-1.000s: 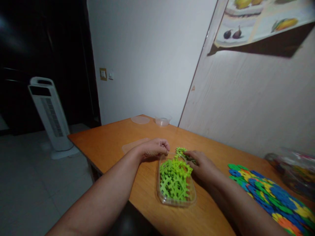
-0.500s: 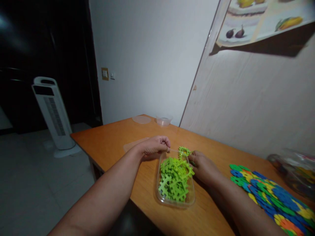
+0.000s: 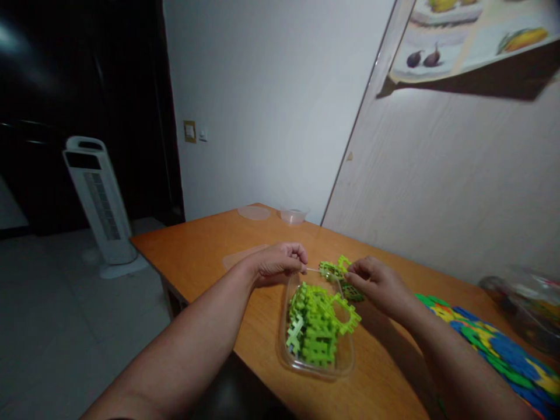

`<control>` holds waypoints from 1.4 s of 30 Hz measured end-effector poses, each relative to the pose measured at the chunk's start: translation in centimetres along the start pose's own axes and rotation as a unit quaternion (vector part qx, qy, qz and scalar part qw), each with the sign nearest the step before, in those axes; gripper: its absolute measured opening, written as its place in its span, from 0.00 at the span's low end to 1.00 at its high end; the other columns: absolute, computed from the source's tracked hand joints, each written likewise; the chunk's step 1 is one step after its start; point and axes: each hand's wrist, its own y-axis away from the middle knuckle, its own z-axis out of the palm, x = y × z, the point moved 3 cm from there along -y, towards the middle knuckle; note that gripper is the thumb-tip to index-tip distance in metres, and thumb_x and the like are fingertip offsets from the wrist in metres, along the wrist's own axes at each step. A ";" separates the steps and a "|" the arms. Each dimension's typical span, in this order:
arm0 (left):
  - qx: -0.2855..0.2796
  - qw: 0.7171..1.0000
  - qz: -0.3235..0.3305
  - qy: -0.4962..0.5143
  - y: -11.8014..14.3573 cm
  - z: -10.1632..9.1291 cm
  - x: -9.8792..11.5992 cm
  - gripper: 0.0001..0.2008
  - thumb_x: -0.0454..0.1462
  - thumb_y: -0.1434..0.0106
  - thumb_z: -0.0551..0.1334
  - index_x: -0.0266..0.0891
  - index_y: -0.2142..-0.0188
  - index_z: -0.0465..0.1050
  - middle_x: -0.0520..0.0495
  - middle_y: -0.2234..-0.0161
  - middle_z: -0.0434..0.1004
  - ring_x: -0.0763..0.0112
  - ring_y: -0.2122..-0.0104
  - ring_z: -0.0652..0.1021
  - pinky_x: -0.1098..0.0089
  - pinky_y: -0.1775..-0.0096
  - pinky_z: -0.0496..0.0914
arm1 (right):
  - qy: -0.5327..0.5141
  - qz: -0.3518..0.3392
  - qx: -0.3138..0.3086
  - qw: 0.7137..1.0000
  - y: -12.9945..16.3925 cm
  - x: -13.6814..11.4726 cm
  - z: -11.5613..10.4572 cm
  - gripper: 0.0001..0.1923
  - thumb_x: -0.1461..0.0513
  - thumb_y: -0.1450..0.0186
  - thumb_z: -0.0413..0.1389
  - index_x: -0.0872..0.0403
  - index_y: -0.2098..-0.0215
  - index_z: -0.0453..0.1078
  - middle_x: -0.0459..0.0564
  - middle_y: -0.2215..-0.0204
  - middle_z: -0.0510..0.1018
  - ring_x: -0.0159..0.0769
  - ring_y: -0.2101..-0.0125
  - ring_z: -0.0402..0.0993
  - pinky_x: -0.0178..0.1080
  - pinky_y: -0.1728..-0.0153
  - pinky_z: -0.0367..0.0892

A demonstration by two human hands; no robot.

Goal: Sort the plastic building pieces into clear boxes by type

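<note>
A clear plastic tub stands on the orange table, heaped with light green interlocking pieces. My left hand grips the tub's far left rim with curled fingers. My right hand is raised just past the tub's far right corner and pinches a light green piece between thumb and fingers. A darker green piece lies on the table under that hand.
A spread of blue, yellow, green and orange pieces covers the table at right, beside a clear bag of more. A flat lid lies left of my hand; another lid and small cup sit far back. A white tower fan stands on the floor.
My right hand has lifted off the table beside the tub and now holds a green piece up over the tub's far end. The green heap has shifted. My left hand stays on the rim.
</note>
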 end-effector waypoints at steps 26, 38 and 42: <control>0.018 0.997 -0.041 -0.058 -1.1 -0.3 -1.2 0.11 0.33 0.52 0.66 0.36 0.67 0.68 0.52 0.74 0.72 0.78 0.77 0.70 0.77 0.75 0.61 | 0.009 0.056 -0.328 0.943 4.7 -3.5 -2.2 0.27 0.40 0.50 0.62 0.52 0.66 0.71 0.48 0.70 0.77 0.37 0.72 0.70 0.35 0.75 0.58; 0.059 0.994 -0.043 -0.084 -1.1 0.0 -1.2 0.11 0.30 0.52 0.63 0.38 0.67 0.65 0.57 0.79 0.65 0.81 0.83 0.64 0.78 0.81 0.54 | 0.075 0.103 -0.334 0.934 7.7 -3.8 -0.6 0.19 0.51 0.52 0.65 0.49 0.65 0.70 0.46 0.71 0.77 0.39 0.71 0.72 0.35 0.75 0.57; 0.027 0.996 -0.042 -0.077 -0.9 0.3 -1.2 0.11 0.31 0.51 0.63 0.38 0.67 0.66 0.57 0.78 0.65 0.81 0.82 0.65 0.78 0.80 0.57 | 0.056 0.111 -0.316 0.940 8.5 -2.5 0.3 0.16 0.57 0.50 0.62 0.50 0.63 0.68 0.45 0.72 0.76 0.35 0.74 0.71 0.34 0.78 0.55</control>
